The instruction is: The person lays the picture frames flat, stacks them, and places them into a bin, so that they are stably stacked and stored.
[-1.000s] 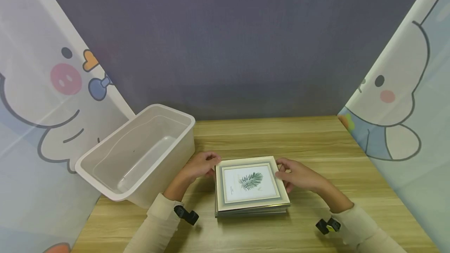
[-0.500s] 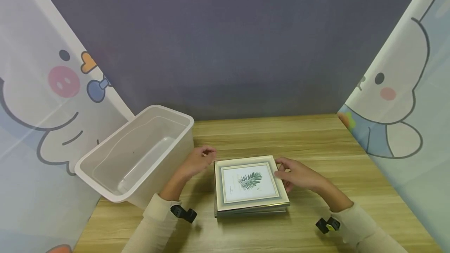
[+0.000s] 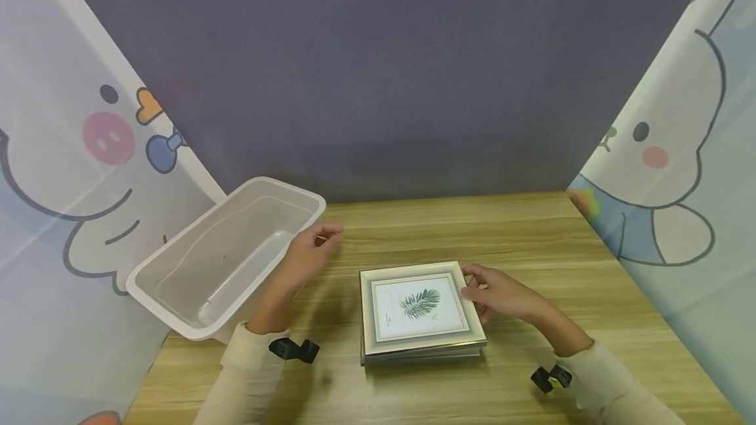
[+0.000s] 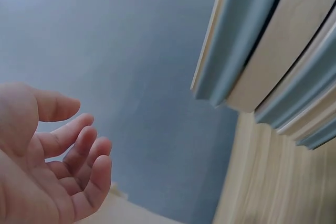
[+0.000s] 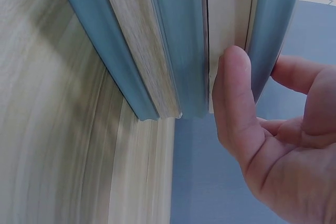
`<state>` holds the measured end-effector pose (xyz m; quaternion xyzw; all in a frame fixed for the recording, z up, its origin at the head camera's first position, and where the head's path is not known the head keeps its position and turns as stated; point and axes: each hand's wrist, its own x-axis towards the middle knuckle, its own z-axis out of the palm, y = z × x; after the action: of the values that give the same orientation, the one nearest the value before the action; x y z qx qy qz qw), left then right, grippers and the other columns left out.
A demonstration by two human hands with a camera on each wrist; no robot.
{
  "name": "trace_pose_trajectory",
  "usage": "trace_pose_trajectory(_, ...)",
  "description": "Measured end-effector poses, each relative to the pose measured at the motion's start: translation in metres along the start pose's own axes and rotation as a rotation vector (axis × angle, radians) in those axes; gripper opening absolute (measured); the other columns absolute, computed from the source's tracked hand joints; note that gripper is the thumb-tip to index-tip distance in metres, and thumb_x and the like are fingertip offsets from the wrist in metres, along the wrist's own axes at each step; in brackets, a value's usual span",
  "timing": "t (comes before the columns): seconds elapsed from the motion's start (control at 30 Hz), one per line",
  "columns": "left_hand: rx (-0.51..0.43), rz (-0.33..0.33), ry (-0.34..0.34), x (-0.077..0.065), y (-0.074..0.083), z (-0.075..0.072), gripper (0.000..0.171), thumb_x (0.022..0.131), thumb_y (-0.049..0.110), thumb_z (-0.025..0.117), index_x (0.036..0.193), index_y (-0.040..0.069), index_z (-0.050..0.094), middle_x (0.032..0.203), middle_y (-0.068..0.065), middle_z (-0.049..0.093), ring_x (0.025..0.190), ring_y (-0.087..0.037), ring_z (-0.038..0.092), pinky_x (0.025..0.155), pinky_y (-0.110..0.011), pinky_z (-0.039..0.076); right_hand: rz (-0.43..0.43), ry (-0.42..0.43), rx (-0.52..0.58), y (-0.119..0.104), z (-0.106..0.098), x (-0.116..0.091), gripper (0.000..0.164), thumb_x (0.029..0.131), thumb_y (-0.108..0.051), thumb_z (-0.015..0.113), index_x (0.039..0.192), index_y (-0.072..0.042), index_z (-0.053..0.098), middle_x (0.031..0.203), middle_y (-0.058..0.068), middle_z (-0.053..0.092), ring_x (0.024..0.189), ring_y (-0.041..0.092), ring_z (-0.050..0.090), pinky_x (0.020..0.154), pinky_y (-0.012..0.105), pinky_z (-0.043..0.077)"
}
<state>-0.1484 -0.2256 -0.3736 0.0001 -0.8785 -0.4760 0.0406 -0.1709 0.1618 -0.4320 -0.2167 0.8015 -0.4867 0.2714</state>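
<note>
A stack of picture frames lies on the table, the top one cream and grey-blue round a green leaf print. Blue and pale frame sides show edge-on in the left wrist view. My right hand holds the stack's right edge. In the right wrist view, the thumb meets the top frame's edge while a finger lies along the frame sides. My left hand hangs beside the bin's right rim, apart from the stack. Its fingers are loosely curled with nothing in them.
An empty off-white plastic bin stands at the left of the wooden table. A dark grey panel rises behind, with cartoon-printed walls on both sides. Each wrist wears a small black camera.
My left hand has let go of the stack's left edge and moved up and left to the bin's rim. The right hand and the frames have stayed in place.
</note>
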Motion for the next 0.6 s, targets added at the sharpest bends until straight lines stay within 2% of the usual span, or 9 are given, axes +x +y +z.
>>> trace_pose_trajectory(0.13,0.071,0.015,0.049,0.000,-0.001,-0.008,0.028,0.102,0.024,0.059,0.126,0.012,0.067,0.120,-0.012,0.067,0.108,-0.030,0.064,0.084,-0.038,0.053,-0.004,-0.005,-0.008,0.000,-0.001,0.000,0.068,0.104,-0.023,0.058,0.152,0.013,0.027,0.098,0.012,0.060,0.070,0.020,0.066,0.064,0.046,0.062)
trace_pose_trajectory(0.27,0.155,0.069,0.148,0.001,-0.002,-0.013,0.026,0.101,0.021,0.058,0.122,0.010,0.069,0.121,-0.013,0.065,0.112,-0.030,0.064,0.092,-0.044,0.054,-0.017,-0.014,-0.007,-0.001,0.000,0.000,0.068,0.105,-0.022,0.058,0.152,0.014,0.025,0.097,0.012,0.060,0.071,0.020,0.065,0.063,0.043,0.062)
trace_pose_trajectory(0.4,0.188,0.105,0.238,0.000,-0.001,-0.016,0.026,0.099,0.017,0.058,0.120,0.007,0.070,0.124,-0.016,0.063,0.114,-0.034,0.061,0.092,-0.048,0.055,-0.016,-0.016,0.004,-0.001,0.000,0.000,0.069,0.105,-0.021,0.058,0.153,0.014,0.024,0.097,0.012,0.060,0.071,0.021,0.065,0.064,0.046,0.062)
trace_pose_trajectory(0.47,0.215,0.111,0.247,-0.001,0.000,-0.019,0.028,0.098,0.017,0.059,0.121,0.005,0.070,0.125,-0.018,0.062,0.115,-0.036,0.059,0.094,-0.051,0.053,-0.017,-0.014,0.004,0.000,0.000,0.000,0.069,0.105,-0.022,0.057,0.153,0.014,0.023,0.097,0.012,0.060,0.071,0.022,0.066,0.064,0.046,0.062)
trace_pose_trajectory(0.6,0.286,0.107,0.216,-0.001,-0.001,-0.021,0.033,0.098,0.016,0.062,0.127,0.001,0.066,0.128,-0.023,0.059,0.117,-0.040,0.057,0.099,-0.054,0.049,-0.021,-0.012,-0.001,0.001,-0.001,0.001,0.069,0.105,-0.021,0.057,0.153,0.014,0.024,0.098,0.012,0.060,0.071,0.023,0.067,0.063,0.044,0.062)
